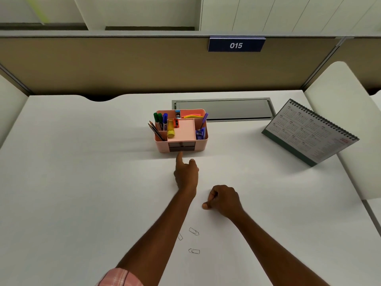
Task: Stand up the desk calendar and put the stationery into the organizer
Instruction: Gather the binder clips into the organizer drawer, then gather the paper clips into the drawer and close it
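- The desk (82,182) carries everything; its near middle is where the work is going on.
- The desk calendar (309,131) already stands on its base by the right edge, its page tilted back. That half of the task looks done.
- The organizer (162,148) sits in the middle, toward the far edge. Markers (160,120), pencils and a glue stick (171,129) stand in its compartments, so most of the stationery seems to be stowed.
- The left hand (186,174) reaches forward with its forefinger (179,158) straight and its tip on the small drawer (181,148) in the organizer's front. The other fingers are folded. I would guess it is working the drawer, open or closed.
- The right hand (224,200) rests just behind, with its fingers curled and the thumb against the forefinger. Whether it pinches anything I cannot tell.
- Three paper clips (194,231) lie loose toward the near edge, between the forearms. They are probably meant for that drawer.
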Available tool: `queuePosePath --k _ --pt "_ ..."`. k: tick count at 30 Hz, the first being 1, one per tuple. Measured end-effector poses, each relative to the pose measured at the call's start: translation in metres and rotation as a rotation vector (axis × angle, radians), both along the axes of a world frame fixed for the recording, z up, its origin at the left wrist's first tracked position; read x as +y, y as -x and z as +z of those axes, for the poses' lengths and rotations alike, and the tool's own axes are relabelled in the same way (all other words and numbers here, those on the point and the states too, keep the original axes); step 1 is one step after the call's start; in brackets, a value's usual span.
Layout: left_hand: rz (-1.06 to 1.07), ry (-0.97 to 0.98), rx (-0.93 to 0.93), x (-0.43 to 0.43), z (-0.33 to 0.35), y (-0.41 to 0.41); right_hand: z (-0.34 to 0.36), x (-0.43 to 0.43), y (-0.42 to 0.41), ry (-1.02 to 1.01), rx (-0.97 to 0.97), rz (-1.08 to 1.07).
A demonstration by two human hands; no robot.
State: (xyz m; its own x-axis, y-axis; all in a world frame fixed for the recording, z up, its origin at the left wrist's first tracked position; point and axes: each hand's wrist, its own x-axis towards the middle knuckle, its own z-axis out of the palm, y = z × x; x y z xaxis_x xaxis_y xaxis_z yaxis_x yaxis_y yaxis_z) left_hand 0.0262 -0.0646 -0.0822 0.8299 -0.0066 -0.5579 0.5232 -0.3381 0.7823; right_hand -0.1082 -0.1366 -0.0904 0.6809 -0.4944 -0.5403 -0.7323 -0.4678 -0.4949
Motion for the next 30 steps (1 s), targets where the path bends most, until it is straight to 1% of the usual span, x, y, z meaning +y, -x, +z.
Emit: queuePosePath --k 3,6,10,15,18,30 --pt "-0.193 -0.236 -0.148 0.006 -0.004 -0.003 0.0 0.0 -0.001 -0.005 0.005 0.0" --pt "-0.335 -0.444 -0.265 0.013 0.003 -0.007 0.0 0.0 0.0 -0.005 0.0 -0.001" --pt "-0.464 -0.616 -0.358 0.024 0.006 -0.009 0.002 0.001 0.001 -0.009 -0.01 -0.001" --pt "-0.617 -0.714 -0.429 0.033 0.004 -0.012 0.002 0.0 0.002 -0.008 -0.011 -0.004" --pt "-0.674 -0.762 -0.452 0.036 0.004 -0.013 0.001 0.0 0.002 -0.007 -0.016 -0.003" --pt "-0.675 -0.765 -0.47 0.054 0.009 0.016 0.002 0.001 0.004 0.0 -0.045 -0.002"
